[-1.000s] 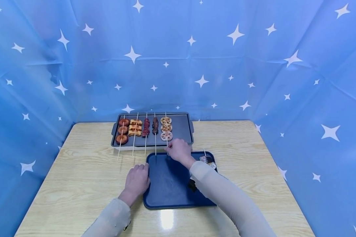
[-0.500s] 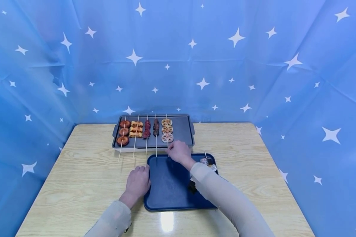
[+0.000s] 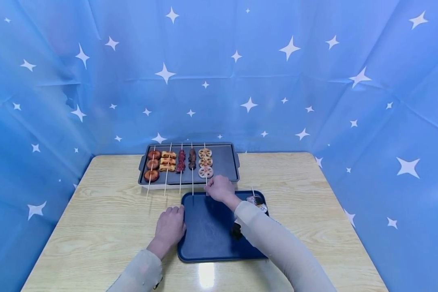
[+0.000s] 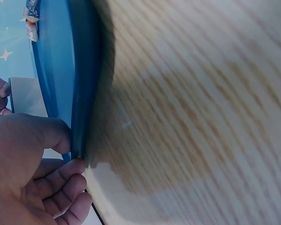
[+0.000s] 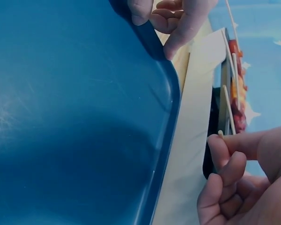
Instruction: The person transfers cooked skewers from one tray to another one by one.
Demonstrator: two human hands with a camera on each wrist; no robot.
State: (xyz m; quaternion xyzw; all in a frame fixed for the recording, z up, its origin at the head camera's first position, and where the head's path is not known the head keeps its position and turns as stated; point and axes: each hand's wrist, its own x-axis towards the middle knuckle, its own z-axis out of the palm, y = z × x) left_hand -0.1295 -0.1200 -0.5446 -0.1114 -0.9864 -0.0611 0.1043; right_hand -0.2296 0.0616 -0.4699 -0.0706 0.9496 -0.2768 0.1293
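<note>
My right hand (image 3: 220, 188) pinches the lower end of the stick of a lotus root skewer (image 3: 205, 161) between thumb and index finger. The lotus slices lie on the dark griddle (image 3: 222, 162). In the right wrist view, the stick tip (image 5: 221, 134) pokes out from between the fingertips. My left hand (image 3: 169, 227) grips the left rim of a blue tray (image 3: 208, 239). In the left wrist view, the thumb lies over the tray rim (image 4: 82, 93) and the other fingers curl outside it.
Left of the lotus, the griddle bears round brown slices (image 3: 152, 164), yellow pieces (image 3: 167, 161), red meat (image 3: 181, 161) and dark meat (image 3: 192, 159) on sticks. Foil-like pieces on a stick (image 3: 261, 208) lie on the tray's right side, partly behind my sleeve. A starry curtain (image 3: 219, 93) stands behind the table.
The head view has shifted slightly, so everything sits a little lower in it. Both hands keep their holds on the lotus root skewer and the tray.
</note>
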